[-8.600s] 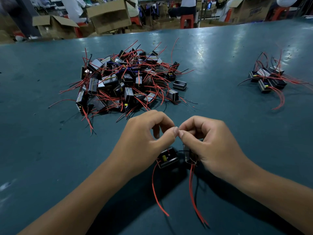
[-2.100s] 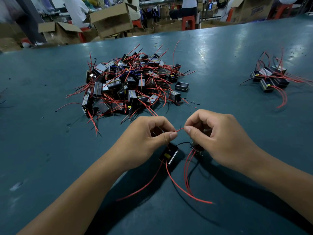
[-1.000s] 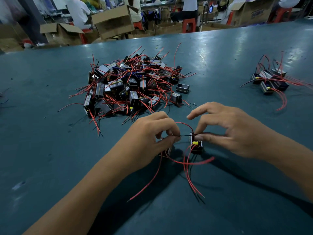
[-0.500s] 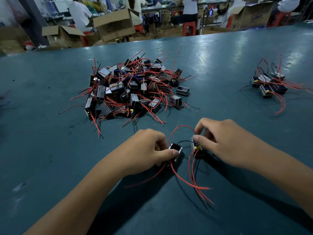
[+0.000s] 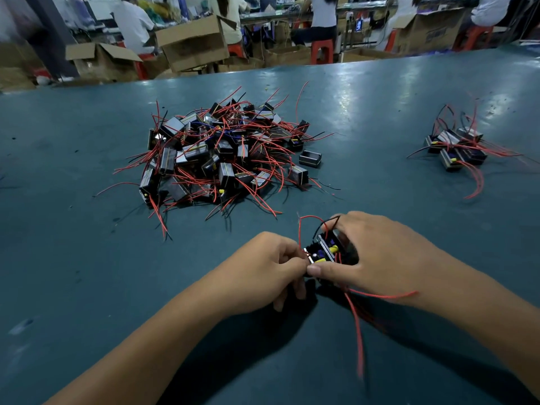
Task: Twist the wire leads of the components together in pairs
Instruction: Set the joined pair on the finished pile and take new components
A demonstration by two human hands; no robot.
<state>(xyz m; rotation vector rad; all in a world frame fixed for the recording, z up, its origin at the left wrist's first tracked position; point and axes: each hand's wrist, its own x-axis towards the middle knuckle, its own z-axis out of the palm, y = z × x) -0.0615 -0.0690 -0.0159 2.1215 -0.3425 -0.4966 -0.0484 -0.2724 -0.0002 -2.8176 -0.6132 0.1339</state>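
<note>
Gripping 2 small black components [image 5: 324,252] side by side near the front middle of the teal worktop [image 5: 73,258], right hand [image 5: 377,258] curling over them from the right, thumb stretching along their near edge and fingers hooking over the far side. Showing yellow and blue parts on the upturned faces of the pair. Pinching at the left edge of the pair with the left hand [image 5: 263,273], fingers curling tight, thumb tip meeting the right thumb; whether pinching a lead or the component body, cannot tell. Looping up from the pair, a red lead [image 5: 301,226] and a black lead [image 5: 328,222] arching just beyond the fingertips. Trailing toward the near edge from under the right hand, several long red wires [image 5: 358,325], 1 running off to the right across the wrist.

Lying well beyond the hands, a large tangled pile of loose components [image 5: 222,156] with red and black leads sticking out all round. Sitting just to the right of that pile, a single open black casing [image 5: 310,158]. Resting far to the right, well apart, a smaller cluster of components [image 5: 455,147] with red wires fanning out. Standing past the far edge of the worktop, open cardboard boxes [image 5: 193,42] and seated people at benches.
</note>
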